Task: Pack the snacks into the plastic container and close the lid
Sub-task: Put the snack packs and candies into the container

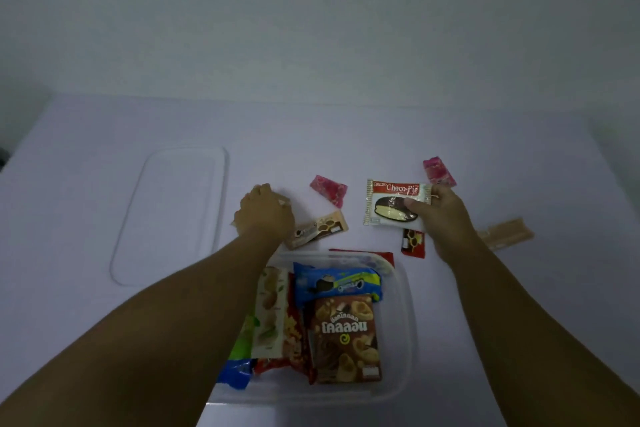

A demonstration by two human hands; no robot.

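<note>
A clear plastic container sits in front of me, holding several snack packs, among them a brown box and a blue cookie pack. My right hand pinches a white Choco-Pie packet just above the table. My left hand curls over a small tan wrapper lying on the table; most of that wrapper is hidden. The clear lid lies flat to the left.
Loose on the white table: a tan wafer bar, two pink candy packs, a small red pack, another tan bar at right. A red wrapper lies behind the container.
</note>
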